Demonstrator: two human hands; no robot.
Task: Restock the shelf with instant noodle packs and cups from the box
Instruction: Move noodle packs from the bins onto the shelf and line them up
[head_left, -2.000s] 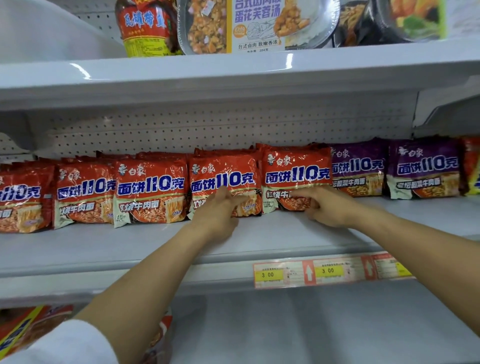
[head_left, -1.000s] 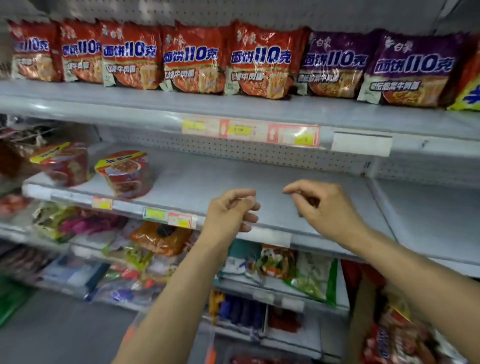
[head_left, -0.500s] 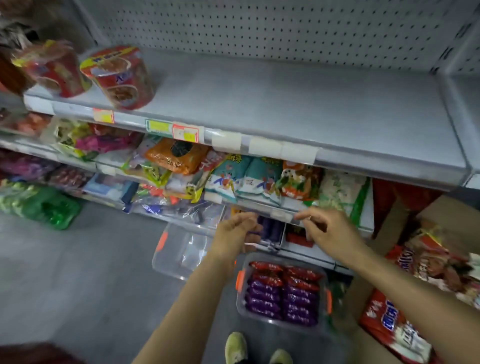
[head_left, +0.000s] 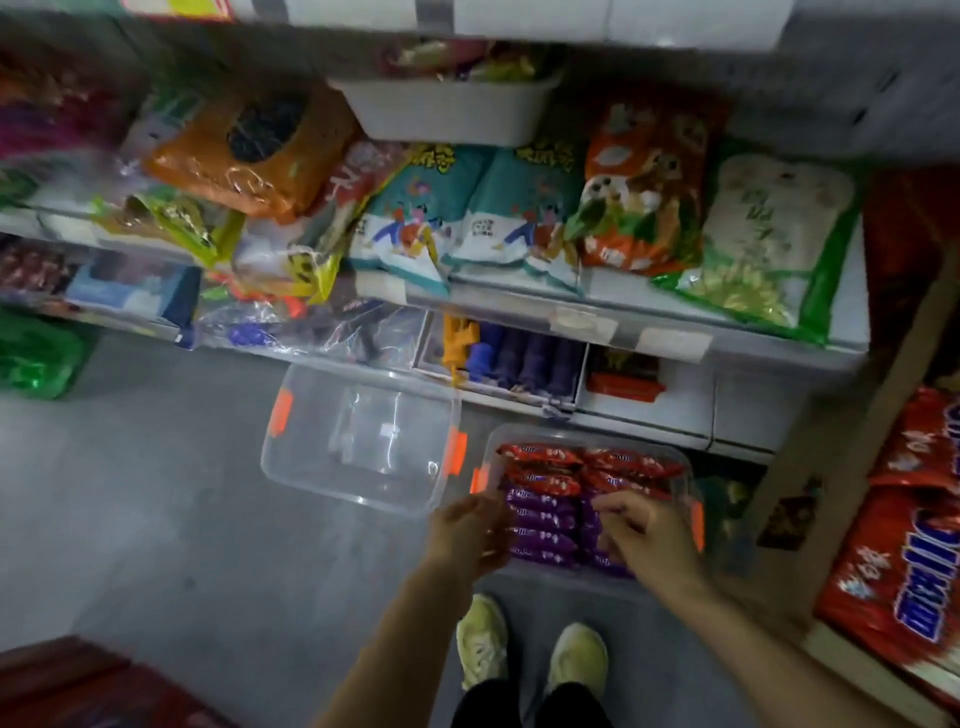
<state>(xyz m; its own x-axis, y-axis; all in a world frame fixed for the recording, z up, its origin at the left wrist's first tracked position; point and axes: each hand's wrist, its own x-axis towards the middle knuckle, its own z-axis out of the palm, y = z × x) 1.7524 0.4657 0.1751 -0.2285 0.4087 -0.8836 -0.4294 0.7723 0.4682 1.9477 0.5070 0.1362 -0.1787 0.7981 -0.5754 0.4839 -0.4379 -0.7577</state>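
Head view, looking steeply down at the floor in front of a store shelf. Clear plastic box (head_left: 675, 470) with orange latches sits on the grey floor (head_left: 156, 493), just in front of the shelf's lowest tier. Box is packed with noodle packs (head_left: 545, 499) in two columns: red packs toward the shelf, purple packs nearer the person. Left hand (head_left: 470, 532) is at the box's near-left corner, over the rim; it is motion-blurred, fingers appear loosely curved, and I cannot tell whether they hold anything. Right hand (head_left: 647, 535) is above the purple packs on the right side of the box, fingers bent downward toward the packs; contact or grip cannot be confirmed from this frame. Clear lid (head_left: 358, 441), also with orange clips, lies flat on the floor just left of the box, with its right edge near the box's left wall. Two pale yellow shoes (head_left: 530, 654) stand on the floor directly below the box, between the forearms. Snack bags (head_left: 467, 208) in teal, orange and green lie along the lower shelf (head_left: 779, 338) above the box; a white bin (head_left: 447, 111) sits behind them. Large red multipacks (head_left: 904, 545) lean at the right edge of the frame, well apart from the hands. Green bag visible at far left, blurred.
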